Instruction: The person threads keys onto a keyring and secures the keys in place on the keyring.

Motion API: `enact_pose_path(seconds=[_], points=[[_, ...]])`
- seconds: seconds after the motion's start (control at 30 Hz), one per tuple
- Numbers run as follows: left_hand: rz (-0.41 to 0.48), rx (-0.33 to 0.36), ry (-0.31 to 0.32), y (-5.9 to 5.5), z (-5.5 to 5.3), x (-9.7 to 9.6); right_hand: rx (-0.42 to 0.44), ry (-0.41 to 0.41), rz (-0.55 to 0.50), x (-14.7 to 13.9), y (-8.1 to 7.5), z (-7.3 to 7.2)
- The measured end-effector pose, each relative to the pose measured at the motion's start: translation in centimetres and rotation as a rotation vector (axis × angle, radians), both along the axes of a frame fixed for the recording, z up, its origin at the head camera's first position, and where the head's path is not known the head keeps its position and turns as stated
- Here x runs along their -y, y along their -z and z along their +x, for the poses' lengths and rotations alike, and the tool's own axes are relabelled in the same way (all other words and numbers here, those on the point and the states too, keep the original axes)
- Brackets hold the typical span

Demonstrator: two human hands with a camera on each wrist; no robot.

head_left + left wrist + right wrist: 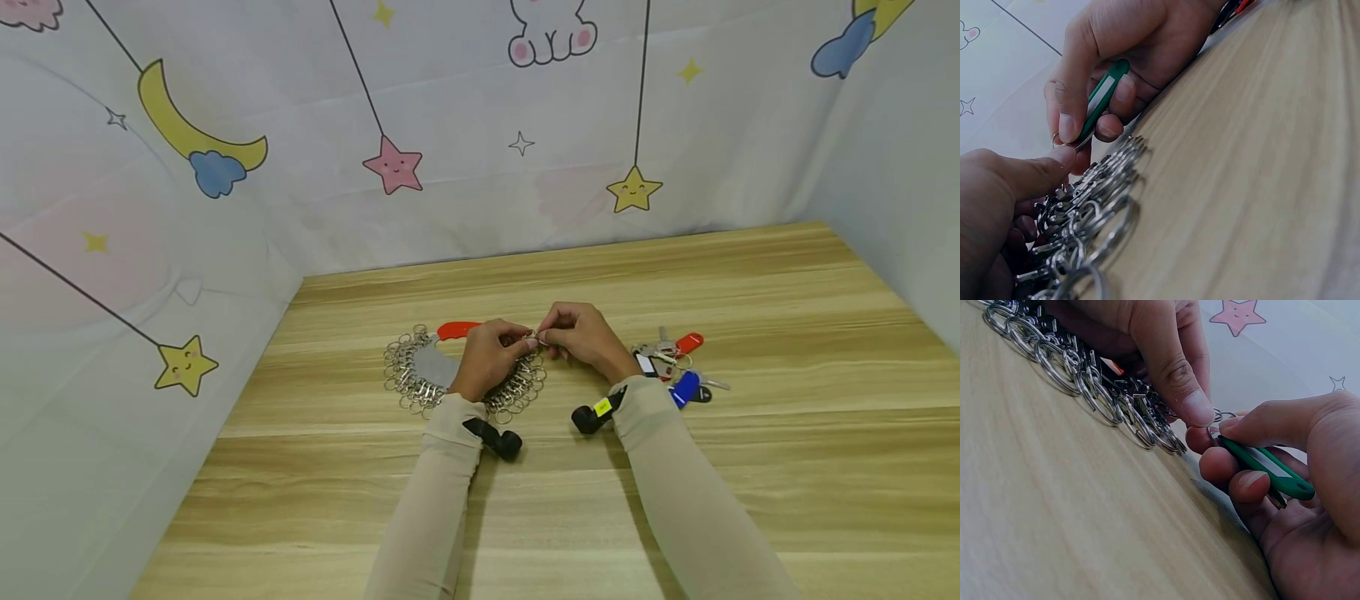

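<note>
A grey plate (pixel 437 367) with a red handle (pixel 456 330) lies on the table, its curved edge lined with several metal key rings (pixel 1054 365). My left hand (pixel 491 354) is over the plate's right part, its thumb and fingers pinching a small key ring (pixel 1211 432) at the end of the row. Facing it, my right hand (pixel 588 337) holds a green key tag (pixel 1266 467) within its curled fingers, thumb and fingertip by that same ring. A metal piece, apparently a key (pixel 1277 499), shows under the tag. Fingertips partly hide where ring and tag meet.
Right of my right hand lies a pile of keys (pixel 663 350) with a red tag (pixel 690 342), a blue tag (pixel 684 388) and a black tag (pixel 702 394). The wood-grain table (pixel 555 517) ends at a printed fabric backdrop (pixel 480 225) behind.
</note>
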State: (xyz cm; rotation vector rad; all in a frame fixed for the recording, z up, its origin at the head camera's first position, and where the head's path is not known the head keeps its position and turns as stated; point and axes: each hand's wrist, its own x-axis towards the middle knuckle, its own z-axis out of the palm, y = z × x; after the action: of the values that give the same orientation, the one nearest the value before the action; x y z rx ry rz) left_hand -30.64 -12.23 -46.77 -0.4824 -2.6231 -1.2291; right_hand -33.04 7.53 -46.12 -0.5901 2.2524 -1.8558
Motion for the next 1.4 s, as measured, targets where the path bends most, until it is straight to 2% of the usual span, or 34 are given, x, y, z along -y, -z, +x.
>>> enact_pose_path(seconds=[1.4], points=[[0.019,0.026,0.014,0.01,0.03,0.04,0.008,-0.023,-0.008,-0.17,0.04,-0.12]])
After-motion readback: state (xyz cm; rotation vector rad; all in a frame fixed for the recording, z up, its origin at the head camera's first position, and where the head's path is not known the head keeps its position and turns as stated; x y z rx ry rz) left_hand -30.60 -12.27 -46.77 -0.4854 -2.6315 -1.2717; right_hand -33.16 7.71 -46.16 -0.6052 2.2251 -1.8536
